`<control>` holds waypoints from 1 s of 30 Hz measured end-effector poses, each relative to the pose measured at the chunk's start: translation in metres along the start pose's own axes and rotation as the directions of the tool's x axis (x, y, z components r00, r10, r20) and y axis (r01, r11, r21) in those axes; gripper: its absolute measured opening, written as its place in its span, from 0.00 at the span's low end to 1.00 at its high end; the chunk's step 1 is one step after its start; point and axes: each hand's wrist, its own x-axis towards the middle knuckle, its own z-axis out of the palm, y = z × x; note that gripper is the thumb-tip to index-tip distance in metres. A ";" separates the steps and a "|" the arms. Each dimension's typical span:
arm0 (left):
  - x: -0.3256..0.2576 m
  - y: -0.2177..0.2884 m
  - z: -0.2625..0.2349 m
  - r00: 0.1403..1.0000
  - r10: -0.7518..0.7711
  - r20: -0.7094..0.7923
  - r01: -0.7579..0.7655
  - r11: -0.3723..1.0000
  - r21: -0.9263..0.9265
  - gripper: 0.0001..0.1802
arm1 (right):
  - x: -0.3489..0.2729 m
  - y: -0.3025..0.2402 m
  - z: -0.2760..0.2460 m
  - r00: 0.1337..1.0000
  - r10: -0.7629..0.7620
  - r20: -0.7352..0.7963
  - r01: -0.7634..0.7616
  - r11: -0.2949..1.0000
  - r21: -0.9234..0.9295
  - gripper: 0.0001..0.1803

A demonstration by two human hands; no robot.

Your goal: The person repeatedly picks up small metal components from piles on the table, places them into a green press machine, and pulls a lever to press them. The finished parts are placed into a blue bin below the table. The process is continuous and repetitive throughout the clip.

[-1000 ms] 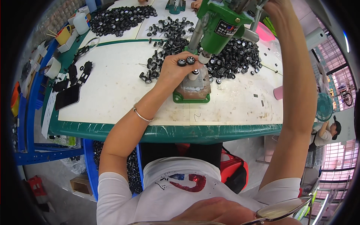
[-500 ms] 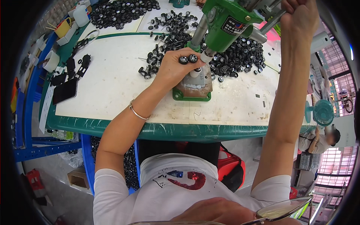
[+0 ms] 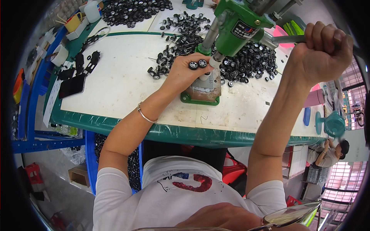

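My left hand (image 3: pixel 182 73) is closed on small black toy wheels (image 3: pixel 193 66) with silver spokes, two of them showing at its fingertips. It holds them at the pale tip of the ram (image 3: pixel 214 61) of a green hand press (image 3: pixel 237 29). Just under the fingers, another dark wheel sits by the white post (image 3: pixel 204 77) on the press's metal block; how they touch is partly hidden. Out to the right, my right hand (image 3: pixel 327 52) is wrapped round the press's metal lever (image 3: pixel 289 39), which lies nearly level.
Heaps of black wheels (image 3: pixel 248 63) surround the press, some on thin axles, with another pile (image 3: pixel 135 11) far left. A dark phone (image 3: pixel 72 86) and black plastic parts (image 3: pixel 79 63) lie on the left. A blue bin (image 3: pixel 90 161) stands below the table edge. One person (image 3: pixel 327 154) is far right.
My right hand has come down and out to the right, swinging the lever from steeply raised to nearly level. My left hand keeps the wheels at the press. The view has shifted slightly.
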 end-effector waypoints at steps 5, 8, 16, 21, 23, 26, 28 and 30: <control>-0.004 0.007 0.004 0.997 -0.072 0.007 0.072 0.997 0.030 0.15 | 0.036 0.027 -0.038 0.953 0.212 0.219 -0.232 0.970 0.074 0.11; -0.005 0.010 0.000 0.992 -0.125 0.033 0.128 0.987 -0.100 0.16 | 0.042 0.058 -0.009 0.921 0.375 -0.107 -0.385 0.918 -0.092 0.10; 0.003 0.009 -0.042 0.963 -0.268 0.007 0.248 0.880 -0.404 0.10 | 0.041 0.089 -0.027 0.768 0.629 0.120 -0.634 0.773 0.010 0.10; -0.026 0.023 -0.068 0.938 -0.329 0.112 0.255 0.870 0.421 0.12 | -0.001 0.090 -0.084 0.805 0.589 0.069 -0.540 0.776 -0.326 0.15; -0.036 0.006 -0.065 0.981 -0.043 0.189 -0.098 0.731 0.676 0.14 | -0.034 0.087 -0.128 0.744 0.663 0.083 -0.514 0.648 -0.563 0.16; -0.043 -0.002 -0.056 0.993 0.049 0.110 -0.116 0.612 0.782 0.14 | -0.099 0.060 -0.136 0.522 0.846 0.110 -0.497 0.406 -0.767 0.12; -0.044 -0.003 -0.048 0.990 0.083 0.112 -0.140 0.584 0.800 0.12 | -0.142 0.059 -0.149 0.495 0.841 0.218 -0.427 0.454 -0.782 0.10; -0.047 -0.001 -0.044 0.989 0.099 0.110 -0.147 0.550 0.822 0.11 | -0.170 0.058 -0.150 0.506 0.818 0.273 -0.258 0.445 -0.858 0.09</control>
